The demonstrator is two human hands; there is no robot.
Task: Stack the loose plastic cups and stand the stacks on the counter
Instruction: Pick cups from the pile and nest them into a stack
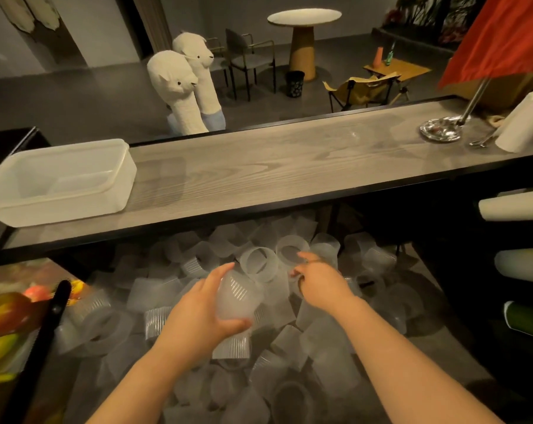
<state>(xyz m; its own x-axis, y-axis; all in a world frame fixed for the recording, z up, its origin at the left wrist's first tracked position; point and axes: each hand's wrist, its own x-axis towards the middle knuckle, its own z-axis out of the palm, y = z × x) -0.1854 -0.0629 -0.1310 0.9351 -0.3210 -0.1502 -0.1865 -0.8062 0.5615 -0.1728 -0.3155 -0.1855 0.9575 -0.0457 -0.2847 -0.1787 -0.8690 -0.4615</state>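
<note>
Below the table (259,175), left hand (194,313) grips a cloudy, ribbed cup (237,298); right hand (320,280) fingers pinch another cup's (291,252) rim.

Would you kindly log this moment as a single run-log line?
left hand: grips cup | right hand: reaching into loose cups, grasp unclear | counter: no stacks

— What have you got below the counter (274,166)?

— You have a heap of loose cups (326,338), frosted translucent plastic with ribbed walls, lying on their sides and tilted every way on the lower surface.

— And the one you're holding?

— Your held cup (236,298) lies tilted, mouth pointing away from you; another cup (289,250) just beyond faces you open-mouthed. The grey wood-grain counter carries no stacks.
</note>
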